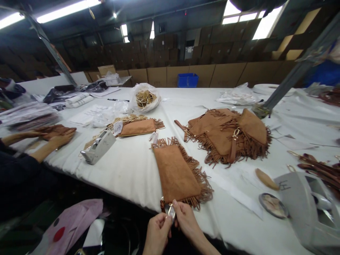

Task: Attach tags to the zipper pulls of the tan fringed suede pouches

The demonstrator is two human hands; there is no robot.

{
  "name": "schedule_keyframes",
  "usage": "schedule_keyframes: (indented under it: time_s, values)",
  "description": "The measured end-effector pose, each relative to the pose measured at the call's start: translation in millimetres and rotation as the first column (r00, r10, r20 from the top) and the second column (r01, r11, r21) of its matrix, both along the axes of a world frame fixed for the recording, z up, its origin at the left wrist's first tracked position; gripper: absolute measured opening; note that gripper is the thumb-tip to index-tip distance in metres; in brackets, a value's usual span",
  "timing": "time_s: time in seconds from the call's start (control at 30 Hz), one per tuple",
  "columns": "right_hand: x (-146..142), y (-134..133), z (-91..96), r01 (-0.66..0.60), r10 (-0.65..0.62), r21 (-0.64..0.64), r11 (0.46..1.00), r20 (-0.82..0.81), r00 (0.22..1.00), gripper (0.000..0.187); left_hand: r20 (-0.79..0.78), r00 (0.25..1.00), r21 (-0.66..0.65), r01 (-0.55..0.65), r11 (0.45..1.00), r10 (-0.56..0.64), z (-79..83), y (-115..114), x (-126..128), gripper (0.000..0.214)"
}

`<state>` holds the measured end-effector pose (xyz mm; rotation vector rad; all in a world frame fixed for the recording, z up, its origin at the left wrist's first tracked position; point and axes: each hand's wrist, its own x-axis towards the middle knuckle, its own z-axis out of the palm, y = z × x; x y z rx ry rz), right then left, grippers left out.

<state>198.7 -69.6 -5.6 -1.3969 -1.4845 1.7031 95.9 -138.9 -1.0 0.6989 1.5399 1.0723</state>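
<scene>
At the table's front edge, my left hand (157,232) and my right hand (187,220) meet with fingers pinched around a shiny metal clasp (171,211). A short dark brown strap end (162,204) shows beside the clasp, close to a corner of the fringed brown suede pouch (177,173). This pouch lies flat just beyond my hands, fringe along its right and far sides. Further right sits a pile of similar fringed pouches (220,136), with a wrist strap (233,148) and its metal clasp on top. Another brown pouch (139,127) lies farther back to the left.
Grey tape dispensers stand left (99,147) and right (305,212). Near the right one are a round dish (273,205), a tan oblong piece (267,179) and brown straps (318,164). A co-worker's hands (61,139) rest on brown material at left. A plastic bag (156,101) stands behind.
</scene>
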Motion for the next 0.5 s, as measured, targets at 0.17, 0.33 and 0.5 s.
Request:
schedule_keyframes:
  time_s: [0.17, 0.33, 0.5]
  values:
    - [-3, 3, 1.5, 0.024, -0.025, 0.007, 1.0, 0.025, 0.999, 0.069, 0.05, 0.998, 0.029, -0.043, 0.999, 0.042, -2.7, 2, 0, 0.052]
    - [7, 13, 8.8, -0.032, 0.028, -0.17, 0.985, -0.024, 0.999, 0.074, 0.032, 0.997, -0.037, -0.063, 0.997, 0.064, 1.0, 1, -4, 0.055]
    - [54, 20, 17.7, 0.071, -0.063, -0.057, 0.996, 0.126, 0.99, 0.064, 0.073, 0.997, -0.048, -0.023, 0.999, 0.027, -3.5, -4, -7, 0.053]
